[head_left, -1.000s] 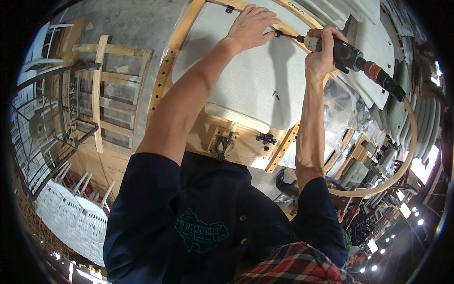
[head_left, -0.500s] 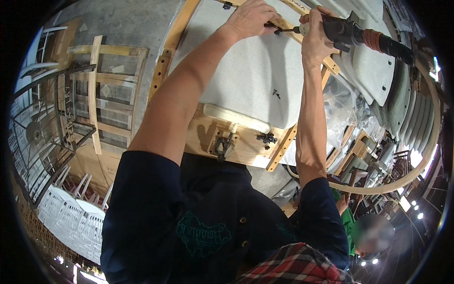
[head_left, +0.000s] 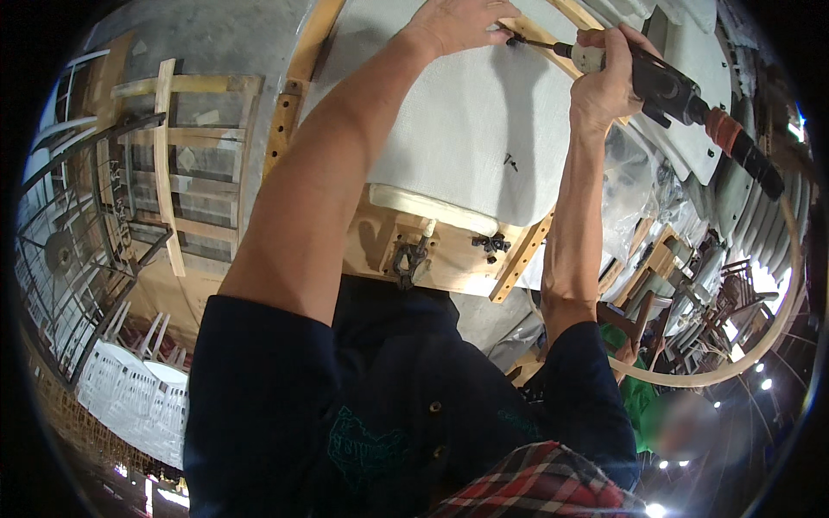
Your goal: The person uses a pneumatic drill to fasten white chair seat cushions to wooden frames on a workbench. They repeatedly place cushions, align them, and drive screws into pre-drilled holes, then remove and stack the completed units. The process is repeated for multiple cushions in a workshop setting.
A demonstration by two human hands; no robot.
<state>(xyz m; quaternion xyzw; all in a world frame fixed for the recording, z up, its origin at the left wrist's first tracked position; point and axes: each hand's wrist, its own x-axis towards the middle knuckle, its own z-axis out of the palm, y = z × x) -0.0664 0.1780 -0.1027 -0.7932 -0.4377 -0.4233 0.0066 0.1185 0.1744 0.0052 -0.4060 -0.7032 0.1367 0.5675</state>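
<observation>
My right hand is wrapped around a dark power screwdriver with an orange-brown collar and a pale hose. Its long bit points left, and the tip is beside a small black part. My left hand pinches that part at the far edge of a light grey panel; the fingertips partly hide it. The panel lies inside a wooden frame with holes along its bars. Loose dark screws rest on the panel's right half.
A toggle clamp and a pile of black parts are on the near wooden board. Stacked grey panels stand at right. The hose loops beside my right arm. A person in a green top is at lower right. Wooden pallets lie left.
My right hand and the screwdriver have shifted right and nearer, with the tool more slanted. My left hand stays at the panel's far edge. The whole view has shifted slightly.
</observation>
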